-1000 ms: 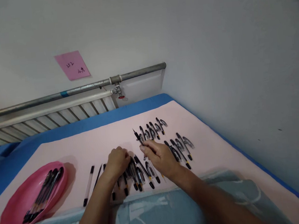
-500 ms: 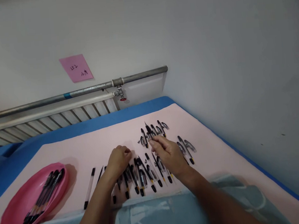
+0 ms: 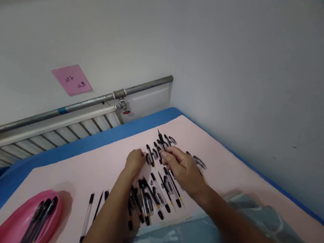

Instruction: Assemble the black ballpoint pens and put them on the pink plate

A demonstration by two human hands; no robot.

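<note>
My right hand (image 3: 183, 168) is closed around an uncapped pen (image 3: 160, 137), whose black grip and thin point stick up past the fingertips. To its left, my left hand (image 3: 135, 161) rests low over the pink sheet with fingers pinched together; whatever is between them is hidden. Its fingertips are right beside a clear pen cap with a black clip (image 3: 148, 159) and a black-ended pen (image 3: 150, 155). Below the hands lies a crowded row of pen barrels, caps and refills (image 3: 157, 193). A tiny dark cone-shaped piece (image 3: 152, 182) lies among them.
A pink oval bowl (image 3: 53, 218) with several pens stands at the left. More pen parts (image 3: 200, 162) lie beyond my right hand. The pink sheet (image 3: 83, 170) covers a blue surface (image 3: 150, 118) against the wall, near a radiator (image 3: 66, 133) and pipe (image 3: 92, 101).
My left hand has moved forward and right, from above the row of pens to the cap near the back group. My right hand still holds the pen upright. The view has shifted slightly right.
</note>
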